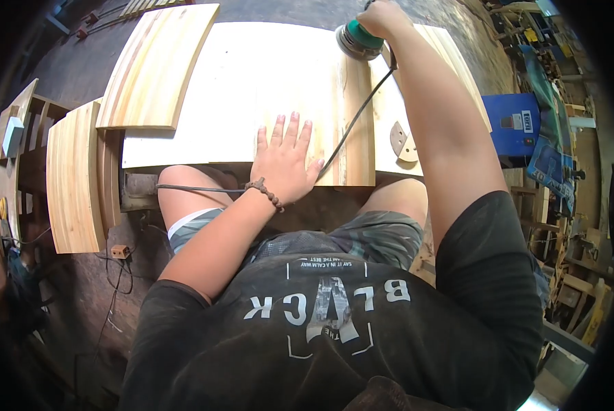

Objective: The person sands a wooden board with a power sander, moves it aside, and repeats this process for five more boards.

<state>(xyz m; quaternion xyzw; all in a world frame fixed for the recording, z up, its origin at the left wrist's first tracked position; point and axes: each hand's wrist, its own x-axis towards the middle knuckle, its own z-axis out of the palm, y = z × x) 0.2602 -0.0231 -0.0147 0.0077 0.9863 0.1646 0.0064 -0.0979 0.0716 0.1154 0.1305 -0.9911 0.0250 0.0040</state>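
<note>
My right hand is wrapped round the top of a green sander, whose round grey pad rests at the far part of a pale wooden panel. My left hand lies flat near the panel's front edge, fingers stretched out and pointing away from me. The sander's black cord runs from the tool down to my left thumb, passes out of sight at the hand, and shows again as it leaves leftward by the wrist.
Sanding discs with holes lie right of the panel. At left, one board rests on the worktop and other boards stand lower. A blue machine case sits at right. Below left, a socket block and wires lie on the floor.
</note>
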